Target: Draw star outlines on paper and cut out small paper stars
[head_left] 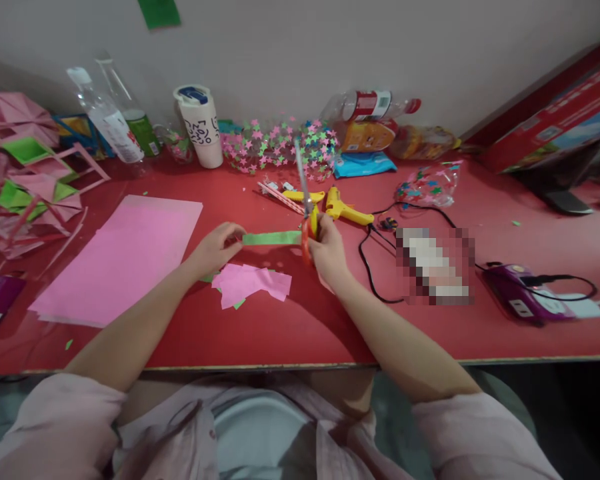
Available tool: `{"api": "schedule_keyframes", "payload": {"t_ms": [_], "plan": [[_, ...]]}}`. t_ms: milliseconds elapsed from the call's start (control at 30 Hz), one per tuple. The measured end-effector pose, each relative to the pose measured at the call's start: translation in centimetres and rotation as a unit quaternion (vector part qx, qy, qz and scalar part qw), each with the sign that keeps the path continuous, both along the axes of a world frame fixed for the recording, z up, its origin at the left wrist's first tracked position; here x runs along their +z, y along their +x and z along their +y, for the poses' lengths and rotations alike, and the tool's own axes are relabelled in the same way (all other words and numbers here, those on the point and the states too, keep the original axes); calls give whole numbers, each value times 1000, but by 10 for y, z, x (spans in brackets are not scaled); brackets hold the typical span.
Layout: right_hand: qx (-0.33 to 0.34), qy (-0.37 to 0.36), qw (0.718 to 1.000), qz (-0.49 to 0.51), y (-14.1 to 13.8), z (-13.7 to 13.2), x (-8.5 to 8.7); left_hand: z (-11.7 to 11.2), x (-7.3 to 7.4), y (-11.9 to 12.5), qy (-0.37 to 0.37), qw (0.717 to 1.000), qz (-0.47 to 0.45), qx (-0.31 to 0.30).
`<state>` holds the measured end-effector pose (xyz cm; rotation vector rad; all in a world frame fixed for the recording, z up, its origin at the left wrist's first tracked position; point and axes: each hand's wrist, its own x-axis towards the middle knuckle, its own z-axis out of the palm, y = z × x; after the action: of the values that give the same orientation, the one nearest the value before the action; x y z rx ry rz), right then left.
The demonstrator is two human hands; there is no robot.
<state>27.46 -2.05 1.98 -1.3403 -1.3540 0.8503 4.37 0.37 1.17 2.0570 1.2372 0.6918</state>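
My left hand (217, 248) pinches the left end of a green paper strip (271, 238) held level just above the red table (280, 327). My right hand (327, 252) grips scissors (305, 200) with red and yellow handles. Their long blades point away from me and meet the strip's right end. Small pink paper pieces (253, 283) lie on the table under the strip, with a scrap of green beneath them.
A stack of pink sheets (123, 257) lies at left. A yellow glue gun (347, 210) with a black cord sits behind the scissors. Bottles, a white cup (203, 127) and a star-filled container (280, 148) line the wall. Pink and green paper frames (25, 173) are piled far left. Purple devices sit at both sides.
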Motion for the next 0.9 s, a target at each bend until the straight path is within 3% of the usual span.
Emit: {"api": "schedule_keyframes", "payload": {"t_ms": [67,133,233,400,467,533,600,667,767,900], "plan": [[-26,-21,999,34,2,2,2,0,0,0,-43,999,-20,-12],[-36,-44,996,65,2,3,4,-4,3,1,-89,993,9,-77],[-28,-60,993,96,1,3,4,-14,12,5,-47,978,114,-171],[-62,-55,993,84,2,4,3,-23,22,8,-51,959,190,-205],[-76,-38,993,86,3,4,2,-21,20,7,-41,970,184,-153],[-71,-18,993,97,2,3,1,-15,15,4,3,988,150,-38],[-55,-7,992,110,-2,1,-1,-9,11,2,61,993,45,96],[-33,-19,992,118,-9,-2,-3,-6,9,3,68,985,-59,150],[-6,-61,990,128,-23,-8,-8,-11,9,10,-11,988,-139,71],[20,-63,990,127,-33,-14,-11,-24,9,23,-91,988,-114,-57]]}}
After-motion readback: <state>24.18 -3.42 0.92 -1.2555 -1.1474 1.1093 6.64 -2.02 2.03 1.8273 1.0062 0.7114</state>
